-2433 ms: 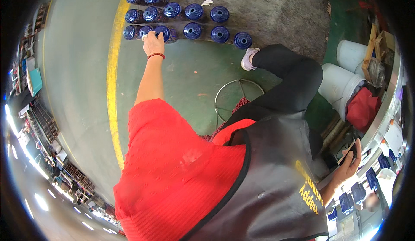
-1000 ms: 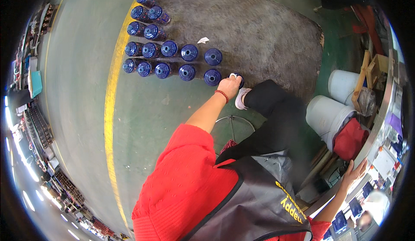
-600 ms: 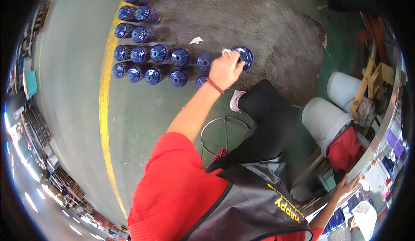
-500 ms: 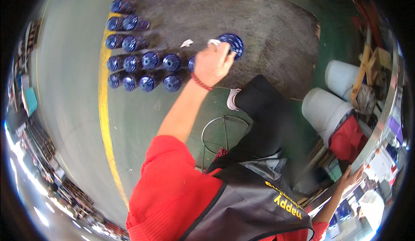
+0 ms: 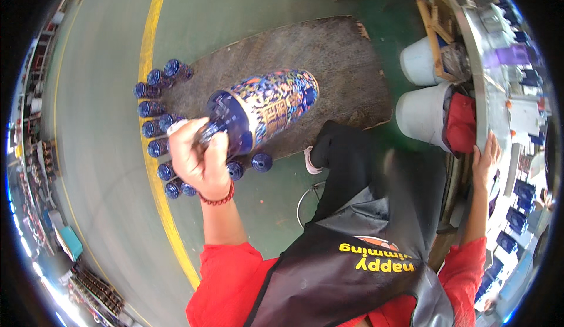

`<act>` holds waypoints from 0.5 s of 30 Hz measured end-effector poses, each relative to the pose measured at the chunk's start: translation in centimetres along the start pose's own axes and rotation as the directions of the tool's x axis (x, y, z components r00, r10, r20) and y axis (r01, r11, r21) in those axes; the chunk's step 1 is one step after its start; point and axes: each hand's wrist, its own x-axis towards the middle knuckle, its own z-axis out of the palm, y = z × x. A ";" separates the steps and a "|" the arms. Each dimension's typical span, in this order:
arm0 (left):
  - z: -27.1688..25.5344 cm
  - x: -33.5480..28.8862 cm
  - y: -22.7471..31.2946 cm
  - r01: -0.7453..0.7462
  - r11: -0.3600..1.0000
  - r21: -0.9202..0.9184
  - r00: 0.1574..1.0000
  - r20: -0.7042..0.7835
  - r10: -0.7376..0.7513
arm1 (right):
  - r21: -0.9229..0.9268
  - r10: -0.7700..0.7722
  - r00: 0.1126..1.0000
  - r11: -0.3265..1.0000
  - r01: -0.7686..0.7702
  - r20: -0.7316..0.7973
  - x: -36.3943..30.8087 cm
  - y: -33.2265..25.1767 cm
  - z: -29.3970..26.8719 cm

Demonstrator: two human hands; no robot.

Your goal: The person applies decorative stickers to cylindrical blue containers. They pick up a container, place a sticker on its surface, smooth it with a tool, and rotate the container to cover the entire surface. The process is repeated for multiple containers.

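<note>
My left hand [image 5: 197,154] is closed on the narrow neck of a large blue vase [image 5: 276,104] with a multicoloured and gold pattern. The vase is held up off the board, tilted, its base away from me to the right. A bit of white material [image 5: 175,127] shows beside the left fingers; whether they grip it I cannot tell. Several similar blue vases [image 5: 150,108] stand in rows at the board's left, partly hidden by my left hand. Over at the right, my right hand [image 5: 487,158] rests with fingers stretched out on the edge of a workbench [image 5: 479,113].
Under the raised vase lies a worn dark board [image 5: 346,63] on the green floor. A yellow line [image 5: 154,27] runs along its left. White buckets [image 5: 418,115] stand by the workbench, one with red cloth [image 5: 460,124]. A round metal stool [image 5: 305,206] is partly hidden by my leg.
The vase that stood upright on the board is now lifted and tilted in my left hand. My view has shifted, and the right hand stays at the workbench edge.
</note>
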 end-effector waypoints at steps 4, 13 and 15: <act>-0.5 -0.8 4.0 -0.131 0.989 -0.063 0.985 -0.123 0.123 | 0.093 -0.114 0.961 0.986 0.141 -0.251 2.4 -6.1 -4.8; -4.4 -6.1 11.5 0.025 0.924 -0.382 0.977 -0.188 -0.104 | 0.973 -0.505 0.843 -0.211 0.089 -0.187 2.0 -30.4 -17.7; -4.7 -7.2 12.6 0.056 0.906 -0.419 0.966 -0.207 -0.156 | 0.948 -0.528 0.823 -0.317 0.039 -0.210 1.6 -30.9 -18.9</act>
